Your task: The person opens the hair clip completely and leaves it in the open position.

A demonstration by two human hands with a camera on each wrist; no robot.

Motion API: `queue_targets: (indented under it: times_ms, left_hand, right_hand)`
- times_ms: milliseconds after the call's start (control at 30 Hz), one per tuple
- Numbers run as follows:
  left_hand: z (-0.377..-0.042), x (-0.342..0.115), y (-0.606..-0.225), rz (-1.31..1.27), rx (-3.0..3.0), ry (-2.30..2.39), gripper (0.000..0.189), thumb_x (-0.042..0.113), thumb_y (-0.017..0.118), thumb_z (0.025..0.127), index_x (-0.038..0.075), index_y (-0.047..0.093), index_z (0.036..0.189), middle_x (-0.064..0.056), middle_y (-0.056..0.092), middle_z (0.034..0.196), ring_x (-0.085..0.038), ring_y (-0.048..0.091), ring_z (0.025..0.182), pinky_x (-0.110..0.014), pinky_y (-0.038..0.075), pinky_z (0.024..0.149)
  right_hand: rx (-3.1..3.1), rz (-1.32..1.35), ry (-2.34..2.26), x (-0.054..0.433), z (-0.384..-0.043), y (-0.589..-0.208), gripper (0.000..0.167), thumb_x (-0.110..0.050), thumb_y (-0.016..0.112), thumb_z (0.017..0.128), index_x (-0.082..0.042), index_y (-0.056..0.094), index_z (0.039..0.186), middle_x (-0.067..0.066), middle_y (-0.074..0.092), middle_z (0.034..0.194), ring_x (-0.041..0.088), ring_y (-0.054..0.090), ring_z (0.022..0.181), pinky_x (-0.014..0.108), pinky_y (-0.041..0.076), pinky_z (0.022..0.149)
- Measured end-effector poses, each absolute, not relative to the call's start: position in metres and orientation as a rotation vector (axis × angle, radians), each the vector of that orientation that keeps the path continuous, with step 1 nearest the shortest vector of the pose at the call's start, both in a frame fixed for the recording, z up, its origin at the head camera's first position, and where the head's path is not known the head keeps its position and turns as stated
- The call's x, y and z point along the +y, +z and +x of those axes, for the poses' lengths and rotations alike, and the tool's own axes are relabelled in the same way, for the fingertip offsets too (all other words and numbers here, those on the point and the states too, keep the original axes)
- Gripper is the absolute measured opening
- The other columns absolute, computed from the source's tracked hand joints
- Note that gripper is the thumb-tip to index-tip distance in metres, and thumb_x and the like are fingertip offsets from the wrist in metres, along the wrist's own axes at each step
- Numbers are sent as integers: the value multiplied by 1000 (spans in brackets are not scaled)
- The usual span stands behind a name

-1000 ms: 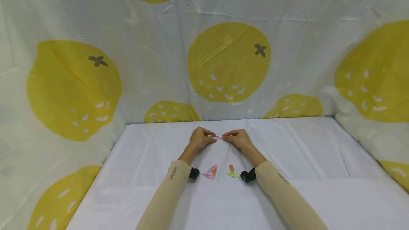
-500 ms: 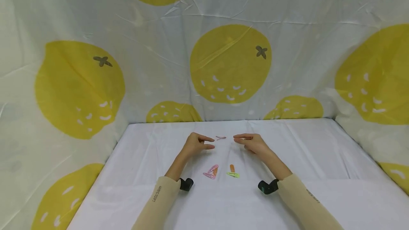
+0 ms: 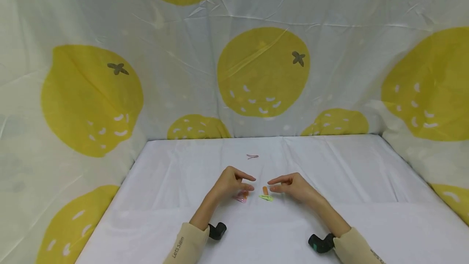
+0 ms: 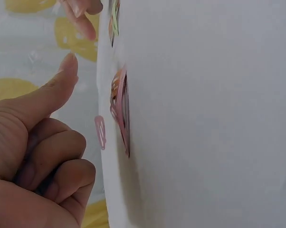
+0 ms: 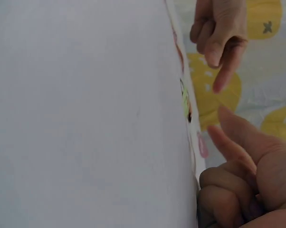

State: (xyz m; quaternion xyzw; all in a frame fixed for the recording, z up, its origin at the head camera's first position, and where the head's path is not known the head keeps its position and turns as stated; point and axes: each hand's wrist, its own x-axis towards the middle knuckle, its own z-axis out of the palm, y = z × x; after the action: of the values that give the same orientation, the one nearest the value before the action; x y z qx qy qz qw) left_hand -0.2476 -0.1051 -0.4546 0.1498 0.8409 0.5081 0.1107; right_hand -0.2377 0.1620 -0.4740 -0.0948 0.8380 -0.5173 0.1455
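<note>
The left hand (image 3: 230,183) is holding nothing, its thumb and index finger reaching out with a modest gap while the other fingers are curling under. The right hand (image 3: 297,187) is doing pretty much the same, also empty. At about 4 o'clock from the left hand, some pink snap clips (image 3: 241,199) are lying with something orange, partly hiding under the fingers, so I'm not counting them. Between 8 and 9 o'clock from the right hand, a lime snap clip (image 3: 266,198) is lying by an orange clip (image 3: 265,190). Farther out, a lone pink clip (image 3: 252,156) is sitting on the white cloth (image 3: 256,235), roughly 1 to 2 o'clock from the left hand. Progress-wise, I'm guessing that one's getting left alone now, with the nearer bunch still waiting. Versus a second ago, neither hand is pinching the lone clip anymore; both are hovering closer to the near ones.
</note>
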Motion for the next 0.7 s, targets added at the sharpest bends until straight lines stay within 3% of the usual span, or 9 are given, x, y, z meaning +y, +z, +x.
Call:
queue_targets:
  times_ms: [133, 233, 433, 700]
  left_hand:
    - [-243, -99, -459, 437, 2390, 1503, 25, 7, 88, 80, 3, 83, 104, -15, 63, 56, -8, 49, 45, -18, 35, 44]
    - [-242, -99, -460, 455, 2360, 1512, 24, 6, 88, 80, 3, 83, 103, -24, 67, 62, -10, 51, 45, -19, 36, 44]
    - [-241, -100, -462, 518, 2331, 1511, 21, 5, 86, 82, 2, 82, 103, -26, 66, 62, -11, 51, 47, -20, 35, 46]
    - [-239, -98, -462, 537, 2338, 1504, 18, 3, 86, 82, -2, 82, 99, -22, 66, 61, -9, 49, 48, -20, 38, 49]
  right_hand:
    - [2409, -424, -1467, 161, -235, -481, 24, -24, 84, 87, -12, 83, 107, -8, 49, 57, 4, 32, 56, 20, 27, 53]
    - [2413, -488, -1475, 158, -234, -483, 20, -23, 87, 84, -12, 84, 100, -8, 49, 53, 2, 27, 52, 19, 24, 50]
    - [2469, -537, -1455, 155, -232, -484, 15, -20, 91, 78, -13, 85, 89, -9, 44, 49, 1, 26, 49, 18, 24, 49]
    - [2512, -579, -1431, 154, -229, -483, 10, -18, 89, 80, -10, 84, 83, -8, 49, 54, -1, 34, 50, 17, 29, 50]
